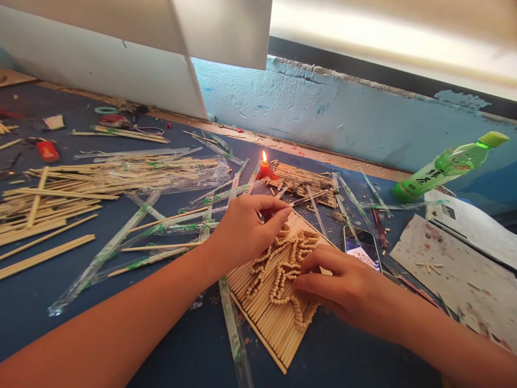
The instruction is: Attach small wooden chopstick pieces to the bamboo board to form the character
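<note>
L hand (246,229) curled, fingertips at the bits (283,269) on the mat (274,323), mid-surface (169,345); can't tell if it pinches one. R hand (343,285) unclenched, fingers flat on the bits. Risk: a nudge could scatter the rows. The lit candle (264,168) is near the wrappers (210,200) and could set them alight.

Left hand (246,231) covers the far-left corner of the board (274,323); whatever its curled fingers pinch is hidden. Right hand (343,285) hides the right end of the pattern (283,269) on the board. Phone (361,248), just right of the board: near end behind the right hand, screen unreadable. Papers (464,269), further right of the board: cut off by the frame edge.
</note>
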`<state>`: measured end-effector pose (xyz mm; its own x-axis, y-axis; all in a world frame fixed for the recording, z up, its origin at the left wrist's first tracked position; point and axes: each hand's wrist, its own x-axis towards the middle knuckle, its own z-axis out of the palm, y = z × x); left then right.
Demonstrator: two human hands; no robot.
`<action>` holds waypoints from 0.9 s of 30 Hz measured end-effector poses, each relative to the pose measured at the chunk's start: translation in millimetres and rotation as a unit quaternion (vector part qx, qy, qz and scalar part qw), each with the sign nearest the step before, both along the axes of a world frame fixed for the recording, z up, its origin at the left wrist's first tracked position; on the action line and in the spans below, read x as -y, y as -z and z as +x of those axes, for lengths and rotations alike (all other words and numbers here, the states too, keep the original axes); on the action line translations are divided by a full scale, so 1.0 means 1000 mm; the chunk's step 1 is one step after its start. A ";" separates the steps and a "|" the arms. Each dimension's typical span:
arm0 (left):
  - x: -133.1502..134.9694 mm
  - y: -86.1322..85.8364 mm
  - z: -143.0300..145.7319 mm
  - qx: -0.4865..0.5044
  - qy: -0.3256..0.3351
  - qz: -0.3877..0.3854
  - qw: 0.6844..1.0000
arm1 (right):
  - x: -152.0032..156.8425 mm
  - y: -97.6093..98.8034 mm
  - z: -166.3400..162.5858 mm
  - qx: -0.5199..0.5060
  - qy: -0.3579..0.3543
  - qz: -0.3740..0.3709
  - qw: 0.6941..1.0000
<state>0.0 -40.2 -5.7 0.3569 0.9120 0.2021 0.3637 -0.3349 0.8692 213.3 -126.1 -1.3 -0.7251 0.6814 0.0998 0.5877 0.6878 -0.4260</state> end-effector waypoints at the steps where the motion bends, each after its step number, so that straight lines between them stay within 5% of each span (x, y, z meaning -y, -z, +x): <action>1: 0.000 0.000 0.000 -0.001 0.000 0.000 1.000 | 0.000 0.000 0.000 0.002 0.000 -0.002 1.000; 27: 0.000 -0.001 0.000 -0.004 0.001 0.000 1.000 | 0.000 -0.009 0.006 -0.035 0.018 -0.012 0.999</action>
<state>0.4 -40.1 -4.5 0.3609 0.9111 0.1993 0.3694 -0.3359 0.8664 218.8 -126.1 7.6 -0.6919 0.7096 0.1332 0.5794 0.6559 -0.4838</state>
